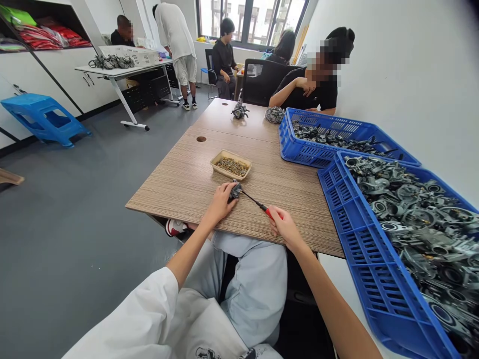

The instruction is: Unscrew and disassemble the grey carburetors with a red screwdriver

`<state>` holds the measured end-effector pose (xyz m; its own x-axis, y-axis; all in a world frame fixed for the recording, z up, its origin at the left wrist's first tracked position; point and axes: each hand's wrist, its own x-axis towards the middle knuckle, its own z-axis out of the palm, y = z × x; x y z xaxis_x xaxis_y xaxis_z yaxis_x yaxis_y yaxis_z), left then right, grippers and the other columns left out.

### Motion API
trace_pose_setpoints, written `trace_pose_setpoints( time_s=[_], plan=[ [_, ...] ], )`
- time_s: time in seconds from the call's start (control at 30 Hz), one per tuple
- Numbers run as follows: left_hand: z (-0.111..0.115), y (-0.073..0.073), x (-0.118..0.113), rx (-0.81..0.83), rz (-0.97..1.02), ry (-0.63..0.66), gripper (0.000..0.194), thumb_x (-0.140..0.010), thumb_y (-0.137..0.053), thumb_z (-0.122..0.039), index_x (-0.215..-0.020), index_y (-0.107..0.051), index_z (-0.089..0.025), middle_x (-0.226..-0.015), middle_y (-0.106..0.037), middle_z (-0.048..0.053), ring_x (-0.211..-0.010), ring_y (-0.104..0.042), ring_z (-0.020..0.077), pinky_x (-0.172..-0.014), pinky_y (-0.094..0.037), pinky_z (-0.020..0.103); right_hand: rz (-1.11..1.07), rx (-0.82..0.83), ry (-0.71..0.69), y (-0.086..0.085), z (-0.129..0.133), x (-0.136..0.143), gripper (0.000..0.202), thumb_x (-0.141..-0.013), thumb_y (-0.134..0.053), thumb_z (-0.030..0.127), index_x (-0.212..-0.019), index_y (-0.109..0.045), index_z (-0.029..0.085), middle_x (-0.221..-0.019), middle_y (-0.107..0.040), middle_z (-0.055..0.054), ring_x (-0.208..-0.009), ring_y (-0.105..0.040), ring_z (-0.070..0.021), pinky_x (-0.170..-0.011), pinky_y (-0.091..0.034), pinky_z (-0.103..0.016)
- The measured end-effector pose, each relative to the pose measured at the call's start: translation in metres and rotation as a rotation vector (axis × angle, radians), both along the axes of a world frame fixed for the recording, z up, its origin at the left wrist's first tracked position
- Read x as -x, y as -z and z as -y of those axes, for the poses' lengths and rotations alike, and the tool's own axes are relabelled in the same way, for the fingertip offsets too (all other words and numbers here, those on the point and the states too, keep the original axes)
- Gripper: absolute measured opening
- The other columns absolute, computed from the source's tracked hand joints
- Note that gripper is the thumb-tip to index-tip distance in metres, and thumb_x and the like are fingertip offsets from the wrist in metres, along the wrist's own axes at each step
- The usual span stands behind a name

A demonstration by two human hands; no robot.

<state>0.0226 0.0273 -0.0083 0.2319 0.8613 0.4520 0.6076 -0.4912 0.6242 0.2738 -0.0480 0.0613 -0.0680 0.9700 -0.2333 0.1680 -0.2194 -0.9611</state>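
Note:
A small grey metal part (235, 191) rests on the wooden table (187, 184), with my left hand (221, 202) wrapped round its left side. My right hand (283, 225) is closed on the red handle of a screwdriver (258, 203). The screwdriver's dark shaft points up and left, and its tip meets the right side of the metal part. Just beyond my left hand is a beige tray (214, 166) of small brass-coloured and silvery pieces.
Blue crates (348, 234) (286, 142) of metal parts line the right side. Another metal assembly (239, 109) and a silvery heap (274, 114) sit farther back. A person in black (322, 94) sits at the far right; others are behind. A blue stool (45, 112) stands left.

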Motion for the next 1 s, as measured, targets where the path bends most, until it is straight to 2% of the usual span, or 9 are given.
trace_pose_setpoints(
  time_s=[0.1,0.17,0.23,0.3,0.4,0.43,0.5,0.73,1.0],
  plan=[
    [-0.001,0.001,0.0,0.003,-0.006,-0.002,0.061,-0.096,-0.064,-0.019,-0.153,-0.046,-0.025,-0.148,-0.054,0.012,-0.134,-0.05,0.0314,-0.118,-0.043,0.051,-0.094,0.086,-0.01,0.008,0.0,0.001,0.062,-0.084,-0.065,0.081,-0.089,-0.066,0.019,-0.055,-0.029,0.011,-0.044,-0.023,-0.0076,-0.039,-0.027,-0.023],
    [-0.001,0.001,0.001,0.004,-0.004,0.001,0.06,-0.096,-0.064,-0.018,-0.153,-0.046,-0.025,-0.148,-0.055,0.013,-0.134,-0.05,0.0316,-0.118,-0.042,0.052,-0.086,0.069,0.011,0.014,-0.002,-0.001,0.063,-0.083,-0.066,0.08,-0.09,-0.07,0.017,-0.055,-0.025,0.012,-0.044,-0.02,-0.0071,-0.039,-0.025,-0.022],
    [-0.001,0.0,0.001,0.006,-0.003,0.002,0.06,-0.096,-0.063,-0.017,-0.153,-0.046,-0.025,-0.148,-0.055,0.013,-0.134,-0.05,0.0319,-0.118,-0.042,0.052,-0.015,-0.006,0.024,0.021,-0.004,-0.003,0.063,-0.085,-0.065,0.078,-0.091,-0.073,0.016,-0.053,-0.028,0.011,-0.043,-0.022,-0.008,-0.039,-0.025,-0.023],
    [-0.001,0.0,0.001,0.01,0.0,0.002,0.059,-0.097,-0.062,-0.017,-0.153,-0.046,-0.025,-0.148,-0.055,0.013,-0.134,-0.051,0.032,-0.118,-0.041,0.053,0.107,-0.131,0.012,0.027,-0.006,-0.005,0.061,-0.09,-0.061,0.075,-0.09,-0.075,0.016,-0.054,-0.042,0.006,-0.045,-0.037,-0.0114,-0.042,-0.033,-0.025],
    [-0.001,-0.001,0.001,0.014,0.009,-0.002,0.059,-0.097,-0.061,-0.017,-0.153,-0.047,-0.025,-0.147,-0.055,0.013,-0.134,-0.051,0.0318,-0.118,-0.041,0.052,0.316,-0.336,-0.032,0.033,-0.008,-0.008,0.053,-0.098,-0.055,0.065,-0.091,-0.077,0.017,-0.076,-0.07,-0.005,-0.072,-0.065,-0.0211,-0.065,-0.051,-0.031],
    [-0.001,-0.001,0.001,0.014,0.012,-0.003,0.058,-0.097,-0.061,-0.017,-0.153,-0.047,-0.025,-0.147,-0.056,0.013,-0.134,-0.051,0.0318,-0.118,-0.041,0.052,0.381,-0.386,-0.042,0.034,-0.008,-0.009,0.051,-0.1,-0.053,0.062,-0.092,-0.077,0.018,-0.085,-0.075,-0.007,-0.081,-0.068,-0.0233,-0.072,-0.053,-0.032],
    [-0.001,-0.001,0.001,0.015,0.015,-0.004,0.058,-0.096,-0.06,-0.016,-0.152,-0.048,-0.025,-0.147,-0.056,0.013,-0.134,-0.051,0.0319,-0.118,-0.041,0.052,0.498,-0.453,-0.055,0.037,-0.006,-0.011,0.047,-0.103,-0.049,0.057,-0.097,-0.076,0.019,-0.093,-0.079,-0.009,-0.085,-0.071,-0.0247,-0.077,-0.053,-0.034],
    [-0.002,-0.001,0.001,0.017,0.012,-0.002,0.058,-0.095,-0.058,-0.013,-0.152,-0.05,-0.026,-0.147,-0.057,0.012,-0.135,-0.051,0.0322,-0.119,-0.041,0.053,0.897,-0.629,-0.091,0.047,0.002,-0.014,0.042,-0.109,-0.043,0.049,-0.108,-0.074,0.021,-0.094,-0.08,-0.009,-0.08,-0.074,-0.0234,-0.069,-0.05,-0.03],
    [-0.003,0.002,0.001,0.025,0.021,0.0,0.059,-0.095,-0.058,-0.012,-0.152,-0.05,-0.026,-0.148,-0.056,0.012,-0.135,-0.051,0.0321,-0.118,-0.041,0.052,1.019,-0.725,-0.099,0.054,0.001,-0.016,0.044,-0.112,-0.041,0.046,-0.115,-0.074,0.019,-0.1,-0.081,-0.011,-0.083,-0.076,-0.0222,-0.069,-0.05,-0.028]
  ],
)
